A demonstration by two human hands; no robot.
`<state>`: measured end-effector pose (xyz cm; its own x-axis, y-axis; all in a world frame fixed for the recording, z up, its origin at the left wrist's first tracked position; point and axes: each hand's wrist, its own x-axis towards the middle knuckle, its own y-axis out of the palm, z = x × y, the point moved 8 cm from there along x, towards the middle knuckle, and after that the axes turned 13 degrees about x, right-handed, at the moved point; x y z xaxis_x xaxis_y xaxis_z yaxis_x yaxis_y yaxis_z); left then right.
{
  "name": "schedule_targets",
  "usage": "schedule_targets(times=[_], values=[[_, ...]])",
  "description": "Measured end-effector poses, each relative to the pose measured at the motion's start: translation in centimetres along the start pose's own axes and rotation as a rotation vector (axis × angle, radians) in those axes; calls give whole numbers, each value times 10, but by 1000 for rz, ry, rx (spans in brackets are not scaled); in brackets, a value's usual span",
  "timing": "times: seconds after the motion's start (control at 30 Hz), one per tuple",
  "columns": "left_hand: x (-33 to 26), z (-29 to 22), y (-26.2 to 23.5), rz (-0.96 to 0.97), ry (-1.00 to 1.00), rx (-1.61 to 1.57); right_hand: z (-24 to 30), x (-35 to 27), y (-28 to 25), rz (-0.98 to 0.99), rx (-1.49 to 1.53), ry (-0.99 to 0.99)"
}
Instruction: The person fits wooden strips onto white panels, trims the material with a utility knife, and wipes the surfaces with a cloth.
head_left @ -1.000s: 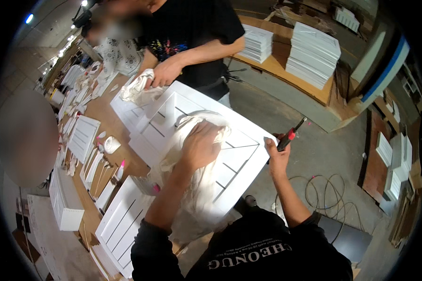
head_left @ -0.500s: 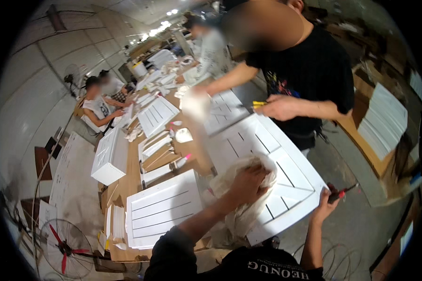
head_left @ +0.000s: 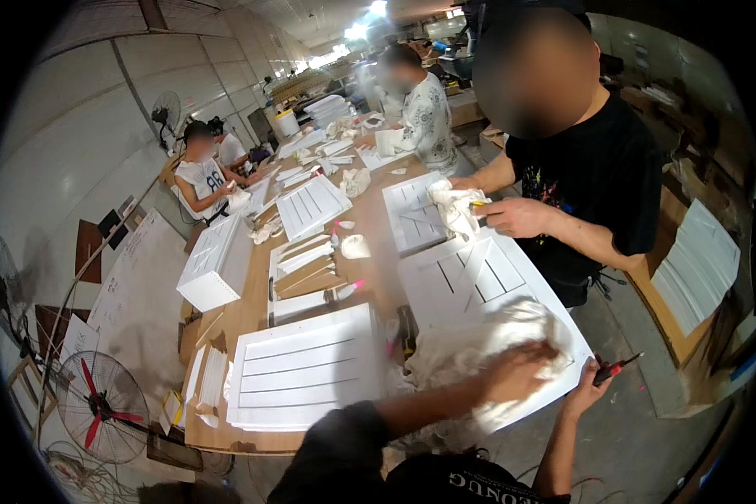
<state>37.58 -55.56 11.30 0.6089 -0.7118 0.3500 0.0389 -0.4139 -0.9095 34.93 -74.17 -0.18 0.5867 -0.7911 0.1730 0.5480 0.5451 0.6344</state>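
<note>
A white panel with dark slots [head_left: 433, 281] lies at the table's right edge in front of me. My left hand [head_left: 517, 374], smeared by motion, presses a bunched cream cloth [head_left: 454, 344] onto the panel's near part, hiding what is beneath. At the panel's near right corner is my right hand [head_left: 584, 393], its fingers closed round a thin tool with a red and black handle [head_left: 615, 370] that looks like a screwdriver. The tool's tip points right, away from the panel.
Across from me a co-worker [head_left: 580, 168] holds a white cloth [head_left: 458, 208] and a yellow-handled tool over another slotted panel [head_left: 412, 223]. More slotted panels [head_left: 302, 370], a white box-shaped stack [head_left: 214, 265] and small bottles share the wooden table [head_left: 252, 441]. A fan [head_left: 101, 403] stands lower left.
My left hand has slid the cloth rightward over the panel toward its right edge. My right hand stays at the corner with the tool. The co-worker's cloth has come nearer their other hand.
</note>
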Motion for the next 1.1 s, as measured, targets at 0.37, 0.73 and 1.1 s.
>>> schedule_targets(times=[0.37,0.73,1.1], values=[[-119,177,-4,-320,-688,-131,27,-5,16,-23,-143,-67],[-158,171,-52,-574,-720,-316,19,-17,36,-70,67,-72],[-94,14,-63,-92,-200,-20,26,-17,18,-182,73,-157]])
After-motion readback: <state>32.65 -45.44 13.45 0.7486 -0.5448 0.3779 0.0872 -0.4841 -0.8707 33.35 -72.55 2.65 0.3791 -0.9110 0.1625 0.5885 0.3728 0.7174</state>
